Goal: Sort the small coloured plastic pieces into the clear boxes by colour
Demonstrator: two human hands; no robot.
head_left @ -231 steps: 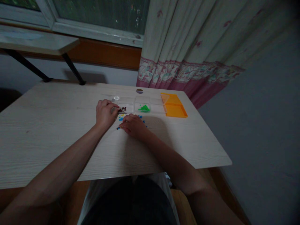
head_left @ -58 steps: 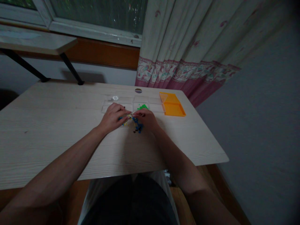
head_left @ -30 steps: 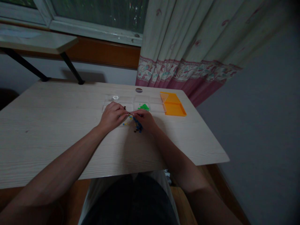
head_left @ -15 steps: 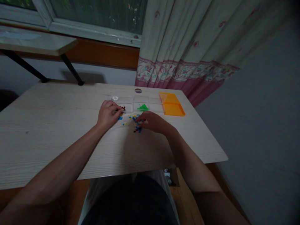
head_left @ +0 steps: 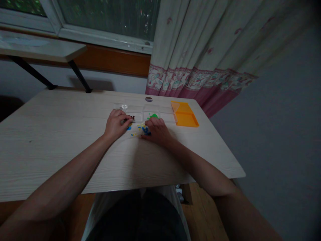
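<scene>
Pale wood-grain bench (head_left: 62,134) carries a scatter of tiny blue and yellow loose pieces (head_left: 137,129), lying between the two hands and just in front of a clear tray (head_left: 137,108) with compartments. The left hand (head_left: 115,123) rests at the tray's near edge, its fingers curled with tips drawn together beside the dark pieces (head_left: 130,117); whether they pinch one is too small to tell. The right hand (head_left: 156,130) lies palm-down over the scatter, fingers bent onto the blue ones, its grip hidden. Green pieces (head_left: 152,116) fill the compartment just beyond it. Likely the tray sits close so that both hands reach it without lifting the forearms. An orange tray (head_left: 185,117) stands apart on the right. No writing or label is readable.
</scene>
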